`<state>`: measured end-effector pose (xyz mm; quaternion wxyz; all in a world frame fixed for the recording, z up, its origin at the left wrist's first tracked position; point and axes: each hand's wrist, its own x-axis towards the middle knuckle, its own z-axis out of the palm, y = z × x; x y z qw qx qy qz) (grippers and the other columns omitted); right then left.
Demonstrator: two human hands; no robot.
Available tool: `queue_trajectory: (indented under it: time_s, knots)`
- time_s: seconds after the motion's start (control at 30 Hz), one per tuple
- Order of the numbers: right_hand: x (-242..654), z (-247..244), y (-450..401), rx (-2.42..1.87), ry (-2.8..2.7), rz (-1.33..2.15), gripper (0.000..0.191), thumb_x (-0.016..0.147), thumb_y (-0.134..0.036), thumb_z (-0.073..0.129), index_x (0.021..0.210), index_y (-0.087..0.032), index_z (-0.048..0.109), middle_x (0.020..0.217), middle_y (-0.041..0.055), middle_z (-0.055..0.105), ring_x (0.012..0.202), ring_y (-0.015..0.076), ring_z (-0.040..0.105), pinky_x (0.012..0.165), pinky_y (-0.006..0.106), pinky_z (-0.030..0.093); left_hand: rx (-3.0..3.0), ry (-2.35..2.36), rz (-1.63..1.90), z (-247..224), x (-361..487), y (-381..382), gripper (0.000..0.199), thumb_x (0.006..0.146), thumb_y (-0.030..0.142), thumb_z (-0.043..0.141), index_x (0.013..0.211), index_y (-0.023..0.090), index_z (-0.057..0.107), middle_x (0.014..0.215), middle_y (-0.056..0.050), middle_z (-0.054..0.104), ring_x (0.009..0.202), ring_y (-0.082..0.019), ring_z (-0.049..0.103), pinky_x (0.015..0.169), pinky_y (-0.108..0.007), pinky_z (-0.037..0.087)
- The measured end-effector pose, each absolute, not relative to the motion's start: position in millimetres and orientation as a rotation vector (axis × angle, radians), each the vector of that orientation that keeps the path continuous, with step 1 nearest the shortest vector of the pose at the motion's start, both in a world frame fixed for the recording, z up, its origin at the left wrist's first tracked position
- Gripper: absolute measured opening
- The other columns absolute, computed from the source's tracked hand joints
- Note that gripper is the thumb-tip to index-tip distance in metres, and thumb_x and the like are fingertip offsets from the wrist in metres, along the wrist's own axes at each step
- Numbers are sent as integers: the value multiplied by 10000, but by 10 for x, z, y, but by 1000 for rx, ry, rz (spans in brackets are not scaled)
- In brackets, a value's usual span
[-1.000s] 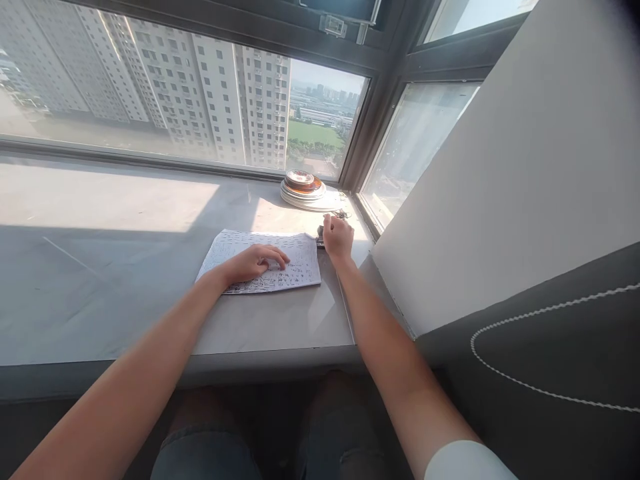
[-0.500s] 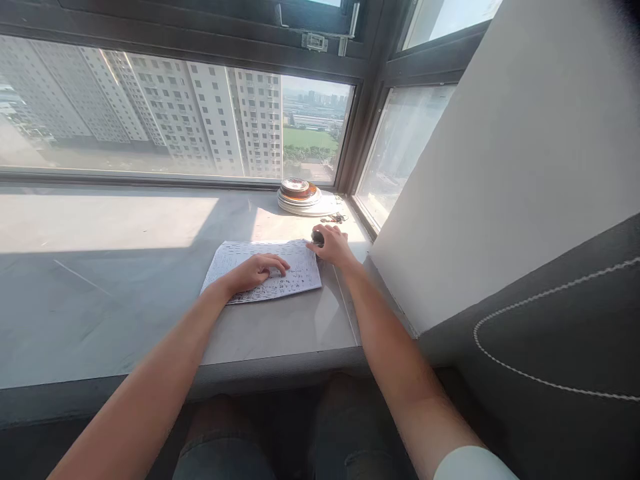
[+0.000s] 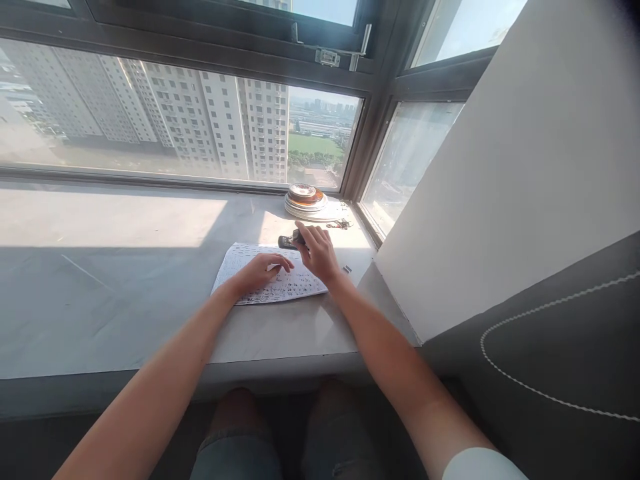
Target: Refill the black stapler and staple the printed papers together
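Just above the far right part of some handwritten sheets [image 3: 295,288], a black stapler [image 3: 287,242] is held in the right hand [image 3: 319,252]. Its right end is clasped by the fingers and its other end is pointed leftward; whether the paper is touched by it cannot be told from this angle. The sheets are laid on a pale, smooth windowsill [image 3: 125,313], near its front edge, and are covered with rows of dark writing too small to be read. On their middle the left hand [image 3: 260,272] is rested palm down, with the fingers loosely bent and nothing gripped between them. The two hands are placed near each other, but are separated by a strip of paper.

Just to the right of the right wrist, a small metallic piece [image 3: 347,269] is seen on the sill. Farther back, a stack of round dishes [image 3: 306,205] is set close to the window corner, topped by an amber-brown one and a smaller patterned one. Beside it, in sunlight, a small dark tangled item [image 3: 340,225] is found. At the far right, a pale beaded cord [image 3: 505,371] is looped before the grey wall.
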<state>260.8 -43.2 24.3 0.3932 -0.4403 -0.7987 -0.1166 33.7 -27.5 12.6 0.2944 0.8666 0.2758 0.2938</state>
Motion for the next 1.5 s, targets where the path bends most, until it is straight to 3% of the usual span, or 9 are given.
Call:
queue_trajectory:
  time_s: [0.1, 0.2, 0.6, 0.73, 0.83, 1.0, 1.1, 1.23, 1.5]
  knots:
    - [2490, 159, -463, -1079, -2202, -252, 479, 1103, -345, 465, 1545, -163, 446, 1148, 130, 684, 1034, 272, 583, 885, 399, 433, 2088, 1136, 1198, 115, 268, -222, 284, 780, 122, 457, 661, 212, 699, 767, -17, 766, 809, -207, 712, 828, -331, 549]
    - [2421, 102, -488, -1090, -2327, -207, 481, 1093, -335, 499, 1542, -167, 464, 1140, 127, 695, 1032, 262, 592, 878, 384, 431, 1903, 1442, 1474, 101, 185, -161, 261, 710, 105, 428, 544, 216, 596, 624, -14, 691, 672, -196, 653, 696, -310, 502]
    - [2604, 68, -986, -1185, -2282, -42, 461, 1053, -320, 584, 1509, -265, 544, 1167, 71, 733, 1076, 244, 656, 938, 371, 467, 1935, 1798, 1336, 153, 100, -247, 239, 703, 103, 439, 570, 216, 602, 670, -34, 728, 563, -199, 590, 542, -318, 370]
    - [2949, 67, -1187, -1124, -2130, -43, 430, 1081, -375, 500, 1501, -305, 555, 1292, 81, 693, 1224, 269, 597, 1036, 437, 469, 2041, 1610, 1197, 88, 156, -255, 281, 759, 140, 453, 675, 226, 707, 778, -24, 782, 651, -217, 667, 634, -326, 489]
    - [3298, 13, -1251, -1330, -1638, -98, 404, 1092, -354, 385, 1371, -261, 662, 1209, 106, 674, 1162, 273, 590, 1000, 459, 503, 2187, 1261, 1098, 20, 220, -246, 336, 808, 188, 477, 883, 239, 801, 1022, -21, 817, 947, -246, 745, 903, -353, 568]
    - [3608, -133, -1187, -1643, -1585, 40, 339, 946, -363, 629, 1222, -211, 753, 1121, 106, 626, 969, 250, 600, 890, 402, 533, 2468, 814, 719, -69, 264, -263, 407, 913, 416, 596, 1261, 294, 768, 1440, -24, 673, 1361, -271, 601, 1193, -422, 435]
    - [3579, -151, -1136, -1749, -1734, 63, 254, 941, -252, 596, 1106, -234, 788, 1058, 90, 658, 1031, 261, 587, 945, 391, 493, 2558, 809, 612, -73, 271, -290, 478, 919, 475, 632, 1350, 288, 720, 1521, -58, 604, 1438, -306, 526, 1235, -487, 368]
    - [3543, -124, -1097, -1804, -1735, 75, 265, 950, -170, 529, 1009, -214, 783, 994, 82, 669, 968, 244, 601, 895, 354, 481, 2579, 841, 585, -49, 290, -318, 464, 934, 459, 625, 1353, 281, 711, 1517, -69, 607, 1422, -305, 537, 1214, -493, 385]
    - [3574, -171, -956, -1946, -1651, 32, 283, 949, -148, 498, 1133, -189, 708, 1099, 123, 673, 1006, 257, 633, 815, 337, 481, 2547, 929, 665, -71, 267, -273, 412, 939, 468, 605, 1289, 299, 744, 1452, -34, 663, 1365, -278, 581, 1174, -440, 423]
